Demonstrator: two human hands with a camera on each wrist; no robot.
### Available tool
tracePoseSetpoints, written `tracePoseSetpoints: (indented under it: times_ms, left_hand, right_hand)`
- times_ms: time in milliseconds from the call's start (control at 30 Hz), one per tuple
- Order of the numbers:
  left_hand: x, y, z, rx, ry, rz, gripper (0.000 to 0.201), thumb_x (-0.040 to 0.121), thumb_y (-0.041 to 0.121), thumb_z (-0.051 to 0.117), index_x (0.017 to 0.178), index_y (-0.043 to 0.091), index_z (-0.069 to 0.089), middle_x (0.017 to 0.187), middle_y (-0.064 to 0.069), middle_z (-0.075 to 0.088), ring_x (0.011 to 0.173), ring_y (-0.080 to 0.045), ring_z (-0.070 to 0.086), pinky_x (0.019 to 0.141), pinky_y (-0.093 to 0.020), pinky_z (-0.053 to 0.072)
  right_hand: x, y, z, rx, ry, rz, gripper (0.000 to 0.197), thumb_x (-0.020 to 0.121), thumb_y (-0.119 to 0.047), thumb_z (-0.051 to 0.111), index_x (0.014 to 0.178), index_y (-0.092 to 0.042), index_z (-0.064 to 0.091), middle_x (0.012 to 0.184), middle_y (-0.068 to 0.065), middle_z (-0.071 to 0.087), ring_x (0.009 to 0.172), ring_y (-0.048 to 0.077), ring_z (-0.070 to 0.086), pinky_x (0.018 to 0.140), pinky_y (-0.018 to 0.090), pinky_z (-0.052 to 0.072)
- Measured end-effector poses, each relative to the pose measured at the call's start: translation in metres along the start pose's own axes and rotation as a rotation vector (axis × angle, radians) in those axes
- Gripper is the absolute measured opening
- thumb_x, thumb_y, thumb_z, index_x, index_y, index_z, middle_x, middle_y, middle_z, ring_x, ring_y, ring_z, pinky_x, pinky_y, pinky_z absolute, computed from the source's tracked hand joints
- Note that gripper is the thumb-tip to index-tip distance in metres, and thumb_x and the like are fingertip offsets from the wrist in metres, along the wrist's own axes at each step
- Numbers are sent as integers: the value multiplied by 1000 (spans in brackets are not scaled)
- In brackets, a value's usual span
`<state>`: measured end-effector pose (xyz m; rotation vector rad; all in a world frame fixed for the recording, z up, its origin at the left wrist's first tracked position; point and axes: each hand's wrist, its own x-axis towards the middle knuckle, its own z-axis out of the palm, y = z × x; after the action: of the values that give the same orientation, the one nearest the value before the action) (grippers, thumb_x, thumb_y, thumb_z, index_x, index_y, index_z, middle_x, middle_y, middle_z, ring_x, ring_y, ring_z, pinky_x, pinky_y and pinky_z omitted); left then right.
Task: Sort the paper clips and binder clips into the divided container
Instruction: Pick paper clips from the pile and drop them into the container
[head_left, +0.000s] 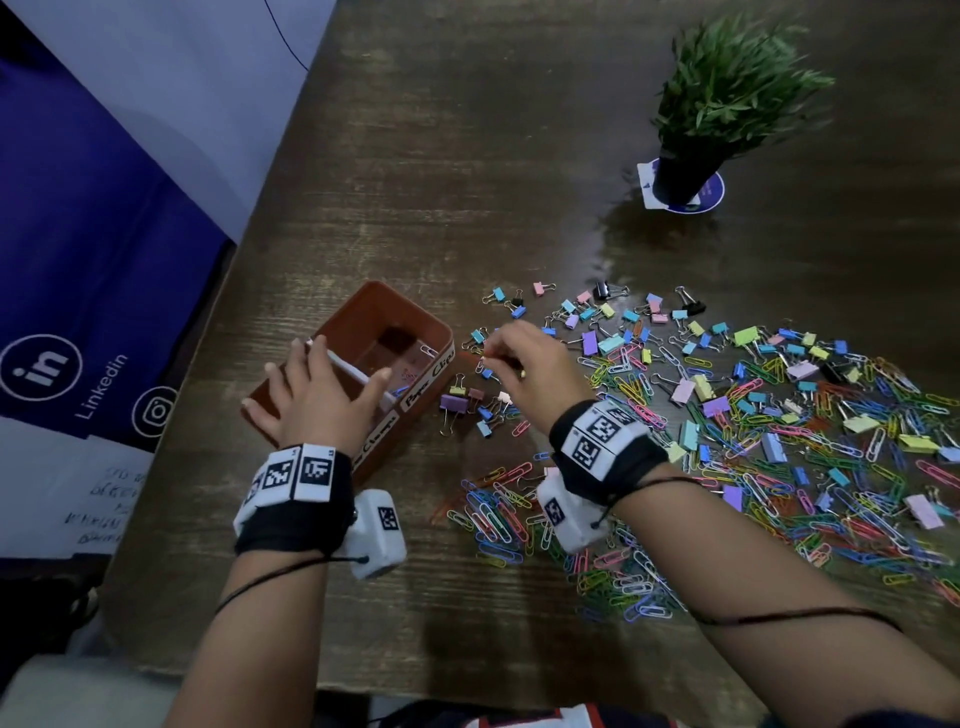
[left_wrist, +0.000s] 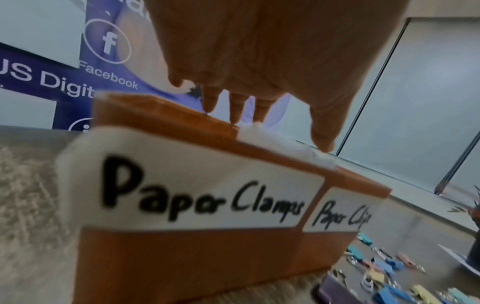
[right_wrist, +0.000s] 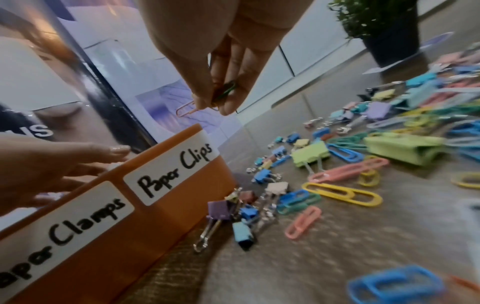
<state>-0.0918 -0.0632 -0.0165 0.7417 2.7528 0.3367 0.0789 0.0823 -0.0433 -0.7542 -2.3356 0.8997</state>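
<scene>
Right wrist view shows the right hand (right_wrist: 218, 82) pinching a few paper clips (right_wrist: 205, 102), perhaps three, above and just beside the divided container (head_left: 363, 332). Left hand (head_left: 317, 395) rests flat-fingered on its divider. Hardly anything is sorted; the mixed pile (head_left: 753, 441) sprawls to the right, binder clips (right_wrist: 233, 207) crowding the container's wall.

The head view looks steeply down on the table (head_left: 467, 156) from above. The left wrist view sits low, close against the box (left_wrist: 182, 257), facing along its labelled side. The right wrist view, low beside the clips (right_wrist: 363, 164), faces the box too. All three share the box; both wrist views share its labels (right_wrist: 171, 170).
</scene>
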Motion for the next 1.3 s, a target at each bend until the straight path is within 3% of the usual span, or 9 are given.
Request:
tracePoseSetpoints:
  times_ms: [267, 500, 667, 800, 1000, 1100, 1167, 1233, 1300]
  left_hand:
    - [-5, -4, 17, -140, 43, 10, 120, 66, 82, 54, 152, 27, -8, 162, 1, 0, 148, -25, -10, 112, -60, -9]
    - [-4, -5, 22, -162, 73, 11, 121, 65, 83, 54, 151, 28, -11, 162, 2, 1, 148, -23, -10, 113, -60, -8]
    - [0, 2, 23, -160, 71, 20, 121, 66, 82, 53, 152, 25, -11, 162, 1, 0, 148, -25, -9, 113, -60, -8]
    - [4, 10, 24, -142, 89, -8, 118, 67, 82, 51, 152, 25, -8, 162, 1, 0, 148, -27, -9, 114, -60, -7]
    - [6, 17, 22, -124, 109, 25, 114, 71, 78, 55, 153, 23, -3, 161, -7, 0, 147, -31, -7, 114, -58, -7]
    - [-3, 19, 21, -157, 234, 228, 93, 78, 56, 67, 150, 17, 22, 158, -11, 15, 146, -32, 4, 116, -51, 5]
    - [-13, 24, 18, -235, 273, 408, 58, 81, 37, 71, 131, 15, 51, 145, -10, 34, 139, -29, 23, 112, -46, 27]
    - [-24, 29, 17, -298, 239, 542, 24, 84, 26, 69, 106, 19, 62, 124, 0, 48, 118, -20, 47, 92, -42, 48]
    - [-31, 32, 19, -278, 168, 624, 8, 87, 27, 64, 91, 30, 57, 103, 11, 49, 85, -13, 57, 69, -39, 54]
  right_hand:
    - [41, -41, 25, 10, -85, -120, 6, 86, -9, 63, 92, -9, 62, 92, 2, 58, 82, 17, 57, 72, 34, 49]
    - [61, -49, 37, -277, -520, -3, 37, 95, -12, 49, 131, -13, 53, 130, 5, 51, 117, 23, 51, 96, 38, 44]
    - [50, -33, 28, -102, -259, -62, 24, 92, -5, 47, 111, -6, 63, 112, 8, 58, 101, 26, 57, 84, 42, 49]
    - [35, -18, 14, -93, -60, -134, 21, 89, -3, 48, 102, -9, 63, 103, 3, 59, 95, 19, 54, 76, 30, 48]
    - [4, 8, 9, -165, -51, -74, 17, 86, -3, 52, 98, -10, 63, 97, 3, 60, 90, 19, 49, 76, 26, 40]
    - [-12, 15, 3, -176, -192, 6, 15, 88, -7, 52, 97, -12, 63, 99, 2, 59, 96, 20, 49, 79, 31, 42]
    - [-23, 19, 0, -197, -336, 58, 14, 90, -12, 52, 96, -16, 63, 100, 0, 59, 103, 19, 48, 84, 35, 45]
    - [-33, 21, -3, -241, -460, 98, 12, 91, -16, 53, 97, -18, 63, 103, -2, 59, 106, 18, 48, 87, 37, 47]
    - [-42, 21, -6, -294, -550, 122, 12, 92, -19, 53, 98, -20, 63, 104, -3, 59, 107, 17, 48, 88, 36, 47]
